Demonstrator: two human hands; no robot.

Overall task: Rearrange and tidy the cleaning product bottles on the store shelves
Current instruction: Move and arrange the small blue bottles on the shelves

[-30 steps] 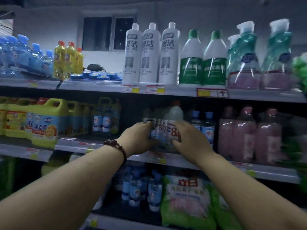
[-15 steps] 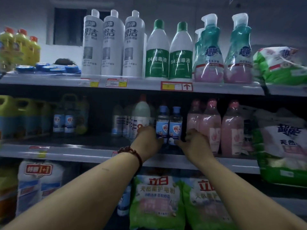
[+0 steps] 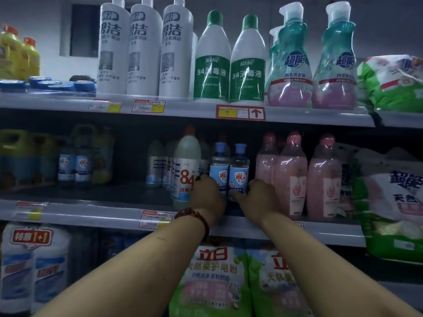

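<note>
Two small clear bottles with blue caps stand side by side on the middle shelf (image 3: 91, 213). My left hand (image 3: 209, 195) wraps the base of the left small bottle (image 3: 220, 164). My right hand (image 3: 258, 197) grips the base of the right small bottle (image 3: 239, 167), its thumb across the front. A white "84" disinfectant bottle (image 3: 186, 165) stands just left of my left hand, with more white bottles behind it. Pink bottles (image 3: 290, 175) stand right of my right hand.
The top shelf carries tall white bottles (image 3: 144, 49), two green-capped bottles (image 3: 229, 60), teal pump bottles (image 3: 290, 60) and yellow bottles (image 3: 20, 53). Green detergent bags (image 3: 393, 202) crowd the right side. Yellow jugs (image 3: 18, 156) sit far left. Powder bags (image 3: 210, 280) fill the bottom shelf.
Both hands left the white "84" bottles and moved right onto the two small blue-capped bottles. The view also swung to the right along the shelves.
</note>
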